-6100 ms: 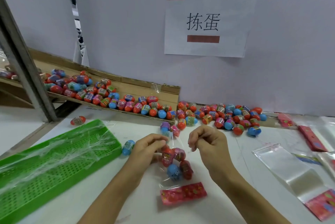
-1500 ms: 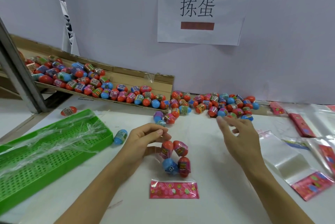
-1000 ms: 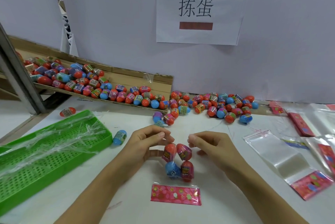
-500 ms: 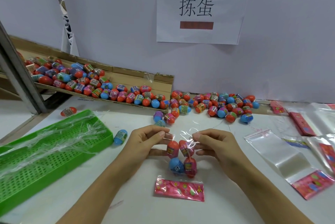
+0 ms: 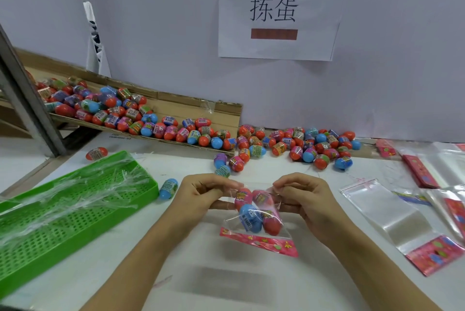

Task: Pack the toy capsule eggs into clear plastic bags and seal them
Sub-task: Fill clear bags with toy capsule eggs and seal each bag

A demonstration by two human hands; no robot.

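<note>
White worktable | left hand, right hand pinch clear egg-filled plastic bag mouth | risk: misaligned pinch leaves seal gaping

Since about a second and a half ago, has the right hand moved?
Yes. The right hand has come back from the loose eggs by the wall toward the left hand and now pinches the top of the filled bag.

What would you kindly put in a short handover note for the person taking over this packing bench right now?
Left hand and right hand each pinch the open top of the clear bag, held just above the table.
Done: four capsule eggs are inside.
Left: seal this bag, then keep going. Loose eggs lie along the wall; empty bags lie on the right.
</note>
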